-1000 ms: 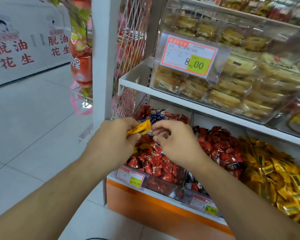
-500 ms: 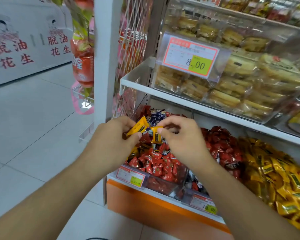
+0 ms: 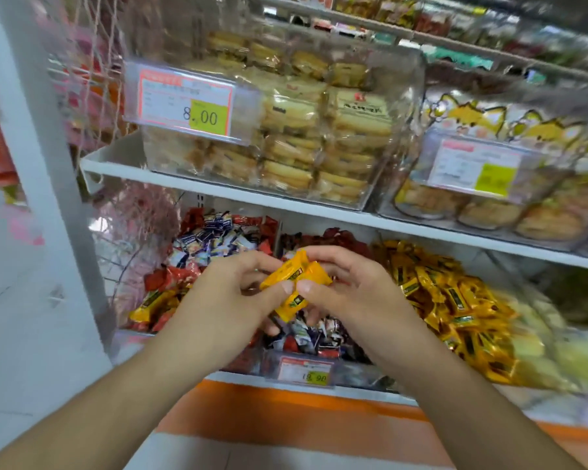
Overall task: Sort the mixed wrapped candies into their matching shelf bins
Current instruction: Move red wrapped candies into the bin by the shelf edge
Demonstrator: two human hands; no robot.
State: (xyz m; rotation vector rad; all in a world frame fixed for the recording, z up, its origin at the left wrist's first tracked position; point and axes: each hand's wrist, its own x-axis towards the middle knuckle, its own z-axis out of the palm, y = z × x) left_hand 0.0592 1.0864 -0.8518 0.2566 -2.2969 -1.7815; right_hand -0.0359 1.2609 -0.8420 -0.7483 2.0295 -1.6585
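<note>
Shelving (image 3: 218, 195) in white metal fills the view, its upper board carrying two clear boxes above and behind the hands. Up and to the left of the grip, the larger clear box (image 3: 397, 137) is stacked with pale wrapped biscuits and bears a price tag (image 3: 184, 103) reading 8.00. Up and to the right, a second clear box (image 3: 553, 212) holds round pastries, with yellow cartoon packets standing behind its own blurred tag.

On the lower level, the yellow candy bin (image 3: 455, 300) lies just to the right of the grip, heaped with gold-and-yellow wrapped pieces. Directly behind and below the hands sits the middle bin (image 3: 306, 361), with dark red wrappers at the back and blue, white and red ones at the front, and a small tag on its front wall. To the left of the grip, the mixed bin (image 3: 197, 245) contains red candies, blue-and-white ones and a few stray yellow ones near its front.

Between the hands, over the middle bin, two yellow candies (image 3: 292, 283) are held together. The left hand (image 3: 224, 307) pinches them between thumb and curled fingers; the right hand (image 3: 346, 293) pinches them from the other side, thumb on top.
</note>
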